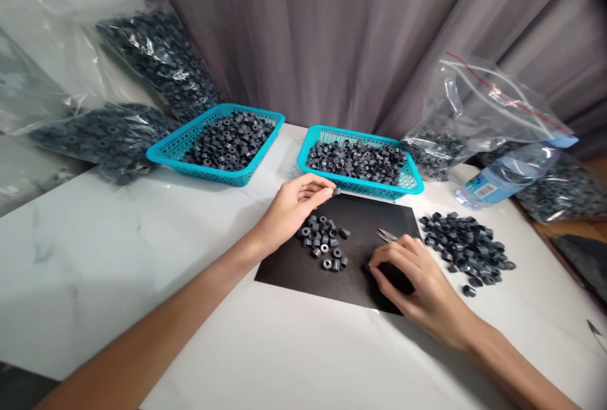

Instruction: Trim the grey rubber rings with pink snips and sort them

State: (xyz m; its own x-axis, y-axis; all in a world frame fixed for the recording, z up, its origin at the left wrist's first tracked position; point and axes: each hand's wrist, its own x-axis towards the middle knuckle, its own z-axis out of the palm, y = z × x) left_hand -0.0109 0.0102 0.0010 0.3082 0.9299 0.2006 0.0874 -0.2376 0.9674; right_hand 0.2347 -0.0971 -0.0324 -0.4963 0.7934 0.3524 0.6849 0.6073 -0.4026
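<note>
My left hand is raised over the far edge of a black mat and pinches one small dark ring-shaped part between thumb and fingertips, close to the right teal basket. My right hand rests on the mat with fingers curled around small metal snips, whose tips stick out toward the far side. A small heap of the same dark rings lies on the mat between my hands.
Two teal baskets, the left one, hold many rings. A loose pile of rings lies right of the mat. Clear bags of rings sit at left and at far right, beside a lying plastic bottle. Grey curtain behind.
</note>
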